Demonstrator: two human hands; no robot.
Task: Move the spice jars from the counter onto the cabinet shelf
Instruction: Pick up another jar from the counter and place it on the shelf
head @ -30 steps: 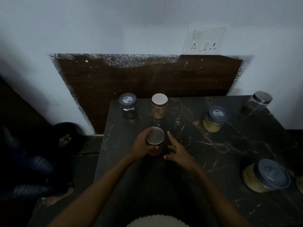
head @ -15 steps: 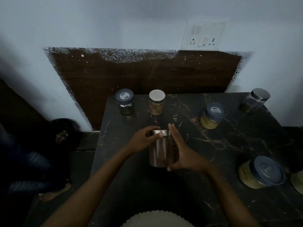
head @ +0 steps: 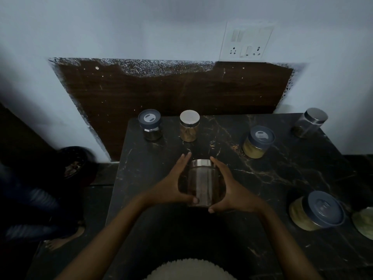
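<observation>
A clear jar with a steel lid (head: 201, 183) is held above the dark marble counter (head: 282, 178), tilted with its lid away from me. My left hand (head: 173, 184) grips its left side, thumb across the bottom front. My right hand (head: 232, 188) cups the right side. At the back of the counter stand a blue-lidded jar (head: 150, 125) and a silver-lidded jar of brown spice (head: 189, 126). Further right are a blue-lidded yellow spice jar (head: 258, 142) and a steel-lidded jar (head: 310, 122). No cabinet shelf is in view.
A large blue-lidded jar (head: 316, 211) lies near the right edge, with another pale container (head: 365, 221) partly cut off beside it. A wall socket (head: 246, 41) sits above the brown backsplash (head: 171, 93). A person's bare foot (head: 64, 237) shows on the dark floor at left.
Both hands have lifted the steel-lidded jar off the counter and tipped it toward me. My right hand, apart from it a second ago, now cups its right side.
</observation>
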